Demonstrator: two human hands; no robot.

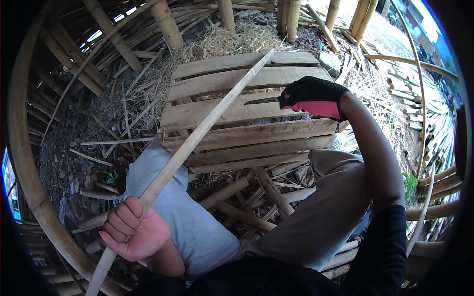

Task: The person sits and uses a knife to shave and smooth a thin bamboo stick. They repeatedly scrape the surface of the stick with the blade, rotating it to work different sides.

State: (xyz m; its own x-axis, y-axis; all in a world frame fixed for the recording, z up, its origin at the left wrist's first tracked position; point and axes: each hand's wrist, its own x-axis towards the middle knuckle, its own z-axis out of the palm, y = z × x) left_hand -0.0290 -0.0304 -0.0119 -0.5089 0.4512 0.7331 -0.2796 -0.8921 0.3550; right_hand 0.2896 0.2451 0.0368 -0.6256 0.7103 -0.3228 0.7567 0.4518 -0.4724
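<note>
My bare left hand [136, 231] is wrapped round a long bamboo strip [197, 133] near its lower end. The strip slants up to the right, and its far part crosses over a slatted wooden crate [212, 111] in front of my knees. In a black and pink glove, my right hand [312, 98] is closed round the handle of a knife [261, 100]. The blade points left above the crate's slats, with its tip a little to the right of the strip. Most of the knife's handle is hidden by the glove.
Pale shavings [222, 42] lie behind the crate. Upright bamboo posts [167, 24] stand at the back. Cut bamboo poles [434, 133] are stacked on the right, and a curved pole [29, 163] bends along the left. Bamboo offcuts [274, 192] lie between my legs.
</note>
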